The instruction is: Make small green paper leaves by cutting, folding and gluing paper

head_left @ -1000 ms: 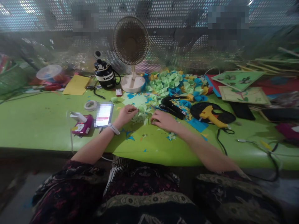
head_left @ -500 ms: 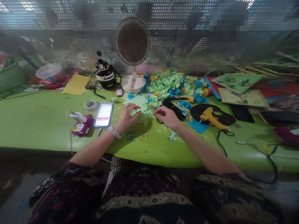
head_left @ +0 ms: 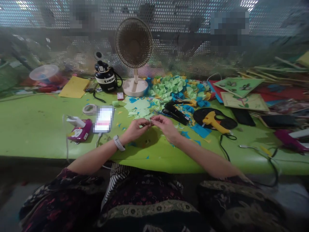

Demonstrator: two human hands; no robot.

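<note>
Over the middle of the green tabletop, my left hand (head_left: 137,129) and my right hand (head_left: 167,128) meet at the fingertips. Both are closed in a pinch, and whatever small thing lies between the fingers is too tiny and too covered to make out. Just beyond them lie flat light-green paper pieces (head_left: 137,106). A black stapler (head_left: 177,113) rests right behind my right hand. Farther back sits a heap of folded green, blue and yellow paper shapes (head_left: 172,86). Paper scraps lie around my hands.
Left of my hands are a lit phone (head_left: 104,120), a tape roll (head_left: 89,109) and a purple plug socket (head_left: 81,131). A fan (head_left: 134,43) and a dark bottle (head_left: 105,79) stand behind. At right lie a yellow glue gun (head_left: 213,121), cables and paper cards (head_left: 243,101).
My hands have come together from apart, fingertips now meeting. My left hand has left the green paper pieces and closed. The whole view has shifted slightly.
</note>
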